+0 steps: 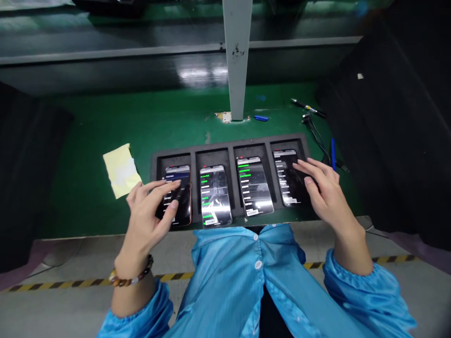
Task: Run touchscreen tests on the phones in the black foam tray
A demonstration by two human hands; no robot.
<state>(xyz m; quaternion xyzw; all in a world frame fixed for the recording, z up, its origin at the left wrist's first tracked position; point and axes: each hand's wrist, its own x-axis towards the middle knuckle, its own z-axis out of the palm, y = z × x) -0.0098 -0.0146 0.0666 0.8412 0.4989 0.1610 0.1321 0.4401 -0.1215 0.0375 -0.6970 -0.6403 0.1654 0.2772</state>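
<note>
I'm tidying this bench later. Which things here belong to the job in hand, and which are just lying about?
Seemingly in the job:
four phones, the outer two at the left hand and right hand
dark tray beneath them

Apparently just lying about:
yellow paper
blue cap
dark pen
black cable
blue pen

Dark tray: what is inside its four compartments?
The leftmost phone, partly covered by the left hand; the second phone; the third phone; and the rightmost phone, partly covered by the right hand. How deep they sit is unclear, and anything beneath them is hidden.
</note>
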